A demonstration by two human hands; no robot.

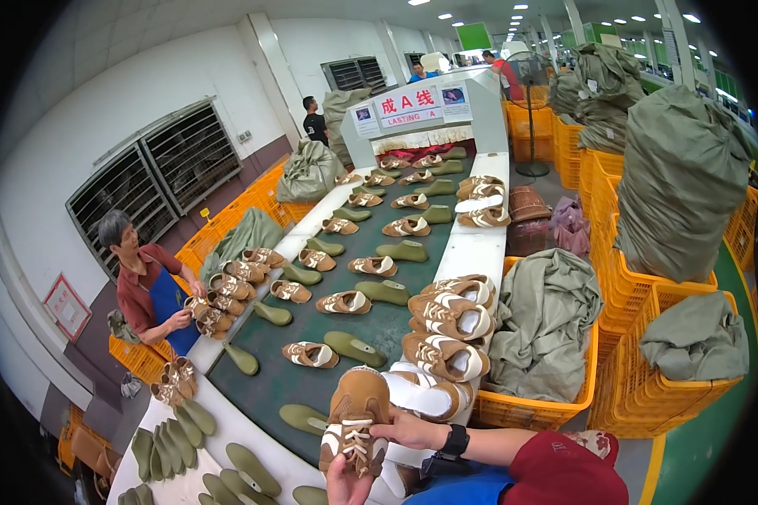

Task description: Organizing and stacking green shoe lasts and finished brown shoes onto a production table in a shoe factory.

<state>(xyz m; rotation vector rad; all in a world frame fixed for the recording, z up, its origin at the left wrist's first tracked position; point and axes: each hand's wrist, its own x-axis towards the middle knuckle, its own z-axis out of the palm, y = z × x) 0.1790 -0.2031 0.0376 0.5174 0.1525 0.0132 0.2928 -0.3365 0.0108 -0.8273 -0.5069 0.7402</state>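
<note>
A brown shoe upper (pixel 360 394) with white laces and white side patches is held up at the near end of the belt, toe pointing away. My left hand (pixel 348 485) grips its near end from below, thumb up by the laces. My right hand (pixel 413 430), with a dark watch on the wrist, is closed on its right side near the lacing. Just beyond lie brown and white shoes (pixel 446 357) stacked on the white ledge at the belt's right. A green shoe last (pixel 301 418) lies on the belt left of the held shoe.
The green conveyor belt (pixel 265 396) carries rows of shoes and lasts away to a machine (pixel 421 109). Several lasts (pixel 248 467) lie on the near-left ledge. Across the belt, a person (pixel 156 295) handles shoes. Yellow crates (pixel 531 412) with green-grey cloth stand at the right.
</note>
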